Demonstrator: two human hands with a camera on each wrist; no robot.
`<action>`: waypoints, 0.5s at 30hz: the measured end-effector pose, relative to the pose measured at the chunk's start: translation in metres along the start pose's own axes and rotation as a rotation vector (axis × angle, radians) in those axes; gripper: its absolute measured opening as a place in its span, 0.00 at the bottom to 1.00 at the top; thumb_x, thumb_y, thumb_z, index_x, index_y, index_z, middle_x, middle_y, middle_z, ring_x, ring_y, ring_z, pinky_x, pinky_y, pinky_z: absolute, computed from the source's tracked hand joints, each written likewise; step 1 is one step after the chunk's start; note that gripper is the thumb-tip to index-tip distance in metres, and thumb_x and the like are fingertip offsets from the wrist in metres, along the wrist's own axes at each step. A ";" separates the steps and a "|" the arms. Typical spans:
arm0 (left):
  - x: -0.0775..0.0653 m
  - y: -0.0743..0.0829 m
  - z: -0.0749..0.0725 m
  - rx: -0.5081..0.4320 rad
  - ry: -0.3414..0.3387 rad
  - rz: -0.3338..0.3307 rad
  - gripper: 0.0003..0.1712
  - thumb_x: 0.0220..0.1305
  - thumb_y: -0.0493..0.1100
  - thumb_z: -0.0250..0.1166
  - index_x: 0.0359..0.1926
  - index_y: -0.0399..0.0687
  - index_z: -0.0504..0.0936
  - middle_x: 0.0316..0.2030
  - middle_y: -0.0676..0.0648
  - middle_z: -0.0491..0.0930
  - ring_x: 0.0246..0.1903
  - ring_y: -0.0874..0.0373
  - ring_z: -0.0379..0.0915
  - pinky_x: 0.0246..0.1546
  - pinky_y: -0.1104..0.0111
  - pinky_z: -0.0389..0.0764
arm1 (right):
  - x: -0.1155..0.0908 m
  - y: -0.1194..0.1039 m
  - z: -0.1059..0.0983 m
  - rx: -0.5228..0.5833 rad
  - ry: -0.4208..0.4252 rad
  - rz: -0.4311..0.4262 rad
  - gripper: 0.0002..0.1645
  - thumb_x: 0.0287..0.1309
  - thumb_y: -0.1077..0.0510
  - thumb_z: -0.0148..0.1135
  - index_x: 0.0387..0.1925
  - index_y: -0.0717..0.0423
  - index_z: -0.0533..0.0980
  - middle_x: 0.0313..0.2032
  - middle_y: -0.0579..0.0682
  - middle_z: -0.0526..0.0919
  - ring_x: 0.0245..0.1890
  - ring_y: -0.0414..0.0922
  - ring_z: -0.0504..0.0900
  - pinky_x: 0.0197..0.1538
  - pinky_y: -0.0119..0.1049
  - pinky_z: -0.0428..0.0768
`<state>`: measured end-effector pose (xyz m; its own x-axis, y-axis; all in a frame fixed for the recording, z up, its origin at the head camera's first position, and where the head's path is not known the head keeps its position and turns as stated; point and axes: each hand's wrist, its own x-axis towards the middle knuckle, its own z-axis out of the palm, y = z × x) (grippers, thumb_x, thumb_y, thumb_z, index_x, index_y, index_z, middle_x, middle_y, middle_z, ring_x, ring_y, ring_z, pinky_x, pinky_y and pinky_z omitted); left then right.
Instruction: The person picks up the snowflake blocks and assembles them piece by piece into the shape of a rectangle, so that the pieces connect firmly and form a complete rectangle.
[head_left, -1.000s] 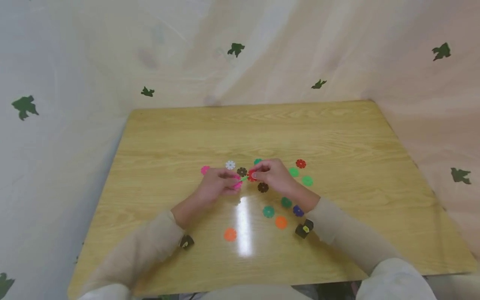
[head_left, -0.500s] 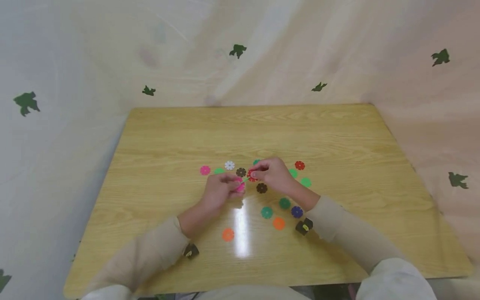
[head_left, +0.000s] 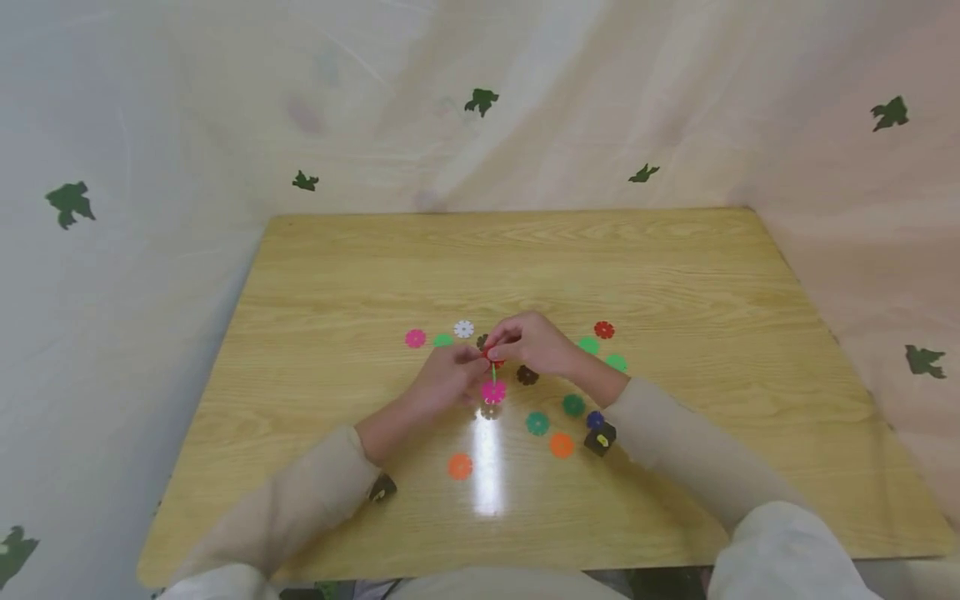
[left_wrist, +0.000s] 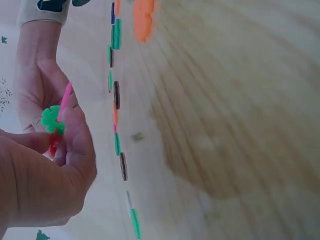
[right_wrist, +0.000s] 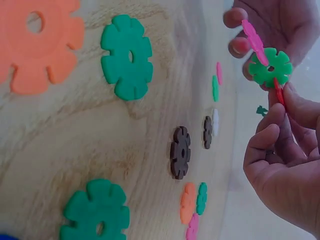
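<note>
Three slotted snowflake building discs are joined in a short chain. The green disc point(right_wrist: 271, 68) is the middle one, with the pink disc point(right_wrist: 255, 42) slotted into one side and the red disc point(right_wrist: 279, 92) into the other. My right hand point(head_left: 534, 343) pinches the red disc between thumb and fingers. My left hand point(head_left: 447, 377) has its thumb and fingertips right at the red and green join, its other fingers loosely bent. In the head view the pink disc hangs below the hands, above the table. Fingers partly hide the red disc.
Loose discs lie round the hands on the wooden table point(head_left: 360, 275): white point(head_left: 463, 329), brown point(head_left: 528, 375), orange point(head_left: 461, 467), teal point(head_left: 537, 423), red point(head_left: 604, 330) and several more. A dark wrist camera point(head_left: 600, 439) sits by the right wrist.
My left hand has shifted its hold from the pink disc up to the red and green join. The chain has turned, so the pink disc points toward me. My right hand has moved slightly left.
</note>
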<state>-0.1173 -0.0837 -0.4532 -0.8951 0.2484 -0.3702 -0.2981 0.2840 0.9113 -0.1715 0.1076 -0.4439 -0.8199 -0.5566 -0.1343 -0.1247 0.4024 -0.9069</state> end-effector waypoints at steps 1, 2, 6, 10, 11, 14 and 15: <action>0.002 0.001 0.000 -0.004 0.018 -0.005 0.11 0.72 0.41 0.61 0.47 0.37 0.82 0.38 0.41 0.83 0.33 0.50 0.80 0.35 0.57 0.89 | 0.001 0.001 0.001 0.002 -0.002 0.001 0.07 0.61 0.66 0.68 0.41 0.63 0.84 0.37 0.52 0.88 0.37 0.46 0.85 0.48 0.44 0.87; 0.004 0.000 0.000 -0.006 0.034 -0.003 0.11 0.72 0.41 0.61 0.47 0.37 0.82 0.37 0.41 0.83 0.32 0.51 0.80 0.34 0.57 0.89 | 0.001 0.002 0.000 -0.004 -0.002 0.001 0.07 0.62 0.66 0.67 0.42 0.63 0.84 0.38 0.52 0.88 0.38 0.46 0.85 0.48 0.44 0.87; 0.009 -0.001 0.000 -0.018 0.056 -0.012 0.09 0.72 0.39 0.61 0.46 0.35 0.81 0.37 0.41 0.83 0.30 0.51 0.81 0.33 0.58 0.90 | -0.003 0.012 -0.007 -0.098 0.012 0.017 0.11 0.64 0.62 0.66 0.47 0.61 0.83 0.40 0.50 0.86 0.40 0.46 0.84 0.46 0.39 0.87; 0.011 -0.001 -0.002 -0.042 0.040 -0.029 0.09 0.72 0.38 0.61 0.46 0.36 0.81 0.38 0.40 0.83 0.31 0.51 0.81 0.34 0.59 0.89 | -0.017 0.024 -0.016 -0.372 -0.060 0.028 0.15 0.59 0.66 0.69 0.49 0.61 0.82 0.36 0.49 0.84 0.39 0.46 0.81 0.43 0.38 0.85; 0.011 -0.001 -0.003 -0.051 0.038 -0.035 0.08 0.72 0.38 0.61 0.45 0.36 0.81 0.38 0.40 0.83 0.31 0.51 0.81 0.34 0.60 0.89 | -0.021 0.026 -0.016 -0.465 -0.095 0.021 0.16 0.57 0.67 0.69 0.49 0.60 0.82 0.37 0.49 0.83 0.39 0.46 0.81 0.43 0.37 0.85; 0.012 -0.001 -0.004 -0.070 0.034 -0.049 0.08 0.71 0.39 0.62 0.43 0.37 0.81 0.37 0.41 0.83 0.31 0.52 0.79 0.33 0.62 0.89 | -0.030 0.029 -0.013 -0.672 -0.172 -0.002 0.18 0.56 0.67 0.70 0.49 0.56 0.82 0.39 0.48 0.81 0.40 0.46 0.79 0.42 0.38 0.85; 0.013 -0.001 -0.005 -0.076 0.035 -0.053 0.08 0.71 0.39 0.62 0.42 0.37 0.81 0.37 0.41 0.82 0.31 0.53 0.79 0.32 0.63 0.88 | -0.032 0.030 -0.012 -0.710 -0.178 -0.010 0.18 0.55 0.66 0.70 0.49 0.56 0.82 0.40 0.49 0.80 0.40 0.46 0.79 0.42 0.38 0.85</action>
<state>-0.1297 -0.0852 -0.4581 -0.8883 0.2018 -0.4125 -0.3681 0.2244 0.9023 -0.1555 0.1458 -0.4619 -0.7214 -0.6478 -0.2449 -0.5133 0.7375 -0.4389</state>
